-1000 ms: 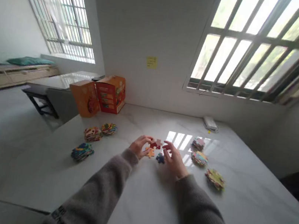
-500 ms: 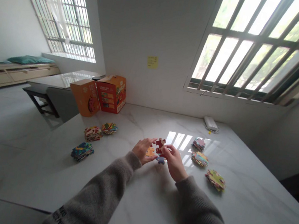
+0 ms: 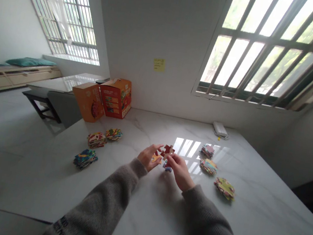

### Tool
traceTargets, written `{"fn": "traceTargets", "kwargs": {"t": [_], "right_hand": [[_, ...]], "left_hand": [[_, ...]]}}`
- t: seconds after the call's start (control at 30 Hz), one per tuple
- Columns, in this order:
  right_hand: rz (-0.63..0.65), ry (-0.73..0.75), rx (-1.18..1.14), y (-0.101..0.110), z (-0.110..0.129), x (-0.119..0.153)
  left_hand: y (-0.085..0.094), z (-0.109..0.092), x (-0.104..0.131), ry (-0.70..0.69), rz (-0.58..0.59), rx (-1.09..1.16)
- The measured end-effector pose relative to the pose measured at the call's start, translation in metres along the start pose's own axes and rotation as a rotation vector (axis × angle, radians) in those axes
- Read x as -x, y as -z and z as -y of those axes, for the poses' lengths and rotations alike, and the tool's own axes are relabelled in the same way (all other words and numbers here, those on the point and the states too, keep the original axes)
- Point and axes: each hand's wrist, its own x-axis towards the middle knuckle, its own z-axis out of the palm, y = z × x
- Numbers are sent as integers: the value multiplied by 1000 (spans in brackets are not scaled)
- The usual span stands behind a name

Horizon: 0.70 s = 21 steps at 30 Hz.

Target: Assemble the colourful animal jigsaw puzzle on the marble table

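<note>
In the middle of the table my two hands are close together. Fingers and thumb of my left hand (image 3: 148, 157) curl around an orange puzzle piece (image 3: 156, 158), partly hidden by them. My right hand (image 3: 180, 171) pinches a dark red puzzle piece (image 3: 168, 150) at its lower right edge, beside my left fingertips. Whether the red and orange pieces touch I cannot tell. Just below, a bluish-purple puzzle piece (image 3: 167, 167) shows near my right fingers.
Stacks of puzzle pieces flank my hands: a blue-green stack (image 3: 85, 158) and two more at left, a green stack (image 3: 224, 188) and two more at right. Orange-red boxes (image 3: 116, 99) stand at back left. A white device (image 3: 220, 130) lies by the wall.
The dark red piece has turned slightly between my fingers. My right hand has shifted a little left, and more of the bluish-purple piece shows.
</note>
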Motion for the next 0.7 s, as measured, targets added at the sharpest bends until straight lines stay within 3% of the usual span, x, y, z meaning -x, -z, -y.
{"fn": "traceTargets", "kwargs": {"t": [0.27,0.4,0.53,0.6,0.7], "right_hand": [[97,65,229,11,0,-5],[109,113,344,16,-1,-4],[27,460,611,21,7,3],[102,618,770,24,14,7],[204,675,899,32,20,14]], "left_hand": [[-1,7,2,1,121,-48],[-2,10,2,51,111,2],[-1,11,-1,88,124,98],[0,11,-1,110,155,163],[1,9,0,158,221,253]]}}
